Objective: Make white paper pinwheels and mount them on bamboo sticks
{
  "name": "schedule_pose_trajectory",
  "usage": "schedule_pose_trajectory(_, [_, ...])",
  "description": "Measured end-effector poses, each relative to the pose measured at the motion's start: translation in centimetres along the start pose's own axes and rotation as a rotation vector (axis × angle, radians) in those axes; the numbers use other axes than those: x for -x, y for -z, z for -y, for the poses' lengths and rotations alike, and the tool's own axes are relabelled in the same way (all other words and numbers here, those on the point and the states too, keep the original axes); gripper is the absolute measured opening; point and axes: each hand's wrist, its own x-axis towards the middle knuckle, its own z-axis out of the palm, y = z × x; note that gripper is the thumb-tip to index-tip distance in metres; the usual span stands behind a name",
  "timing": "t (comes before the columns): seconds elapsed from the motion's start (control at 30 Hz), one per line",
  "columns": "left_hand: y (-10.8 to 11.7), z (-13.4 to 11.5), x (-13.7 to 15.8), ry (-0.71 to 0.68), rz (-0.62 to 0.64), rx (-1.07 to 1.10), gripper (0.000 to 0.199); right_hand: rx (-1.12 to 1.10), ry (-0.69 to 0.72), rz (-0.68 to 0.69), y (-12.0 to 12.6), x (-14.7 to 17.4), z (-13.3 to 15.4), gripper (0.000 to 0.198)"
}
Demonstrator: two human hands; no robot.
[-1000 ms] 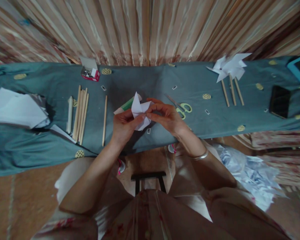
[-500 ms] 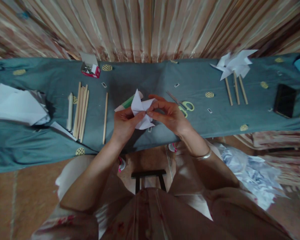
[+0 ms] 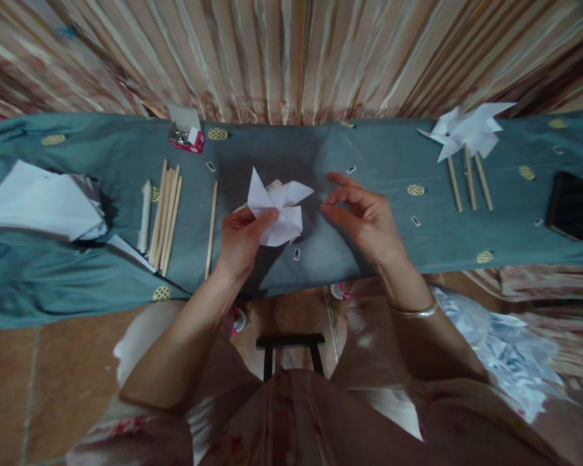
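Note:
My left hand (image 3: 243, 239) pinches a folded white paper pinwheel (image 3: 287, 223), its thumb pressed near the middle. To the right of it, apart from the paper, my right hand (image 3: 364, 220) has thumb and forefinger closed on a tiny shiny thumbtack (image 3: 322, 205), though its shape is hard to make out. Behind the pinwheel, a green and white object is almost wholly covered. A single wooden stick (image 3: 212, 226) lies left of my left hand. The scissors are hidden by my right hand.
On the left are several wooden sticks (image 3: 165, 220), a white tube (image 3: 146, 217) and a paper stack (image 3: 39, 204). An open red box (image 3: 194, 142) holds small metal pieces. Finished pinwheels on sticks (image 3: 471, 133) and a dark phone (image 3: 569, 204) lie right. Paper scraps (image 3: 505, 349) hang below.
My right hand has drawn away from the pinwheel's centre to the right, fingertips still pinched. The left hand keeps hold of the pinwheel, which now shows flatter. The scissors have gone out of sight.

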Motion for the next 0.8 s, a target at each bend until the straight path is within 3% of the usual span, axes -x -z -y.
schedule_pose_trajectory(0.13, [0.0,0.1,-0.1,0.005,0.015,0.035,0.019,0.346,0.085,-0.035,0.4,0.6,-2.2,0.003])
schedule_pose_trajectory(0.27, [-0.1,0.1,-0.1,0.013,0.022,0.06,0.018,0.477,0.111,-0.016,0.1,1.3,-2.9,0.005])
schedule_pose_trajectory(0.53, [-0.4,0.0,0.1,0.054,0.013,0.032,0.014,0.343,0.254,0.036,-0.8,2.2,1.8,0.007])
schedule_pose_trajectory(0.8, [-1.1,0.3,0.6,0.021,0.038,-0.014,0.019,0.085,0.044,0.018,-1.8,1.9,1.9,0.013])
